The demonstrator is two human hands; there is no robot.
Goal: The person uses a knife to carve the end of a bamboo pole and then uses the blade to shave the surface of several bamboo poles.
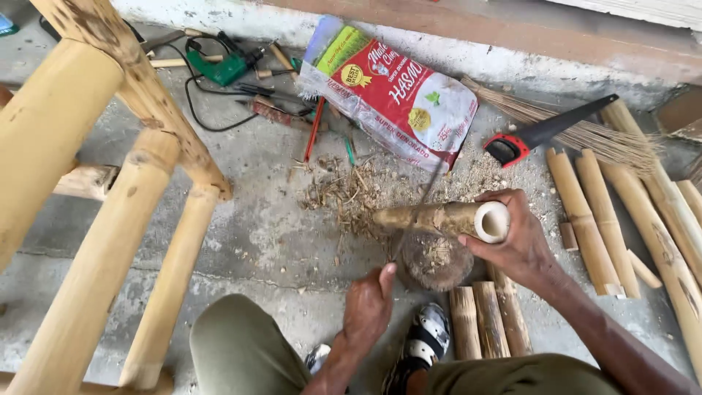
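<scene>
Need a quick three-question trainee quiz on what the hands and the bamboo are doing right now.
1. True or false: the right hand grips the hollow end of the bamboo piece.
2. What does the left hand hold? A) a green drill B) a long knife C) a broom
3. What does the bamboo piece rest on?

Key:
1. True.
2. B; the long knife has its blade laid across the bamboo.
3. A round wooden block, with shavings on the concrete floor behind it.
</scene>
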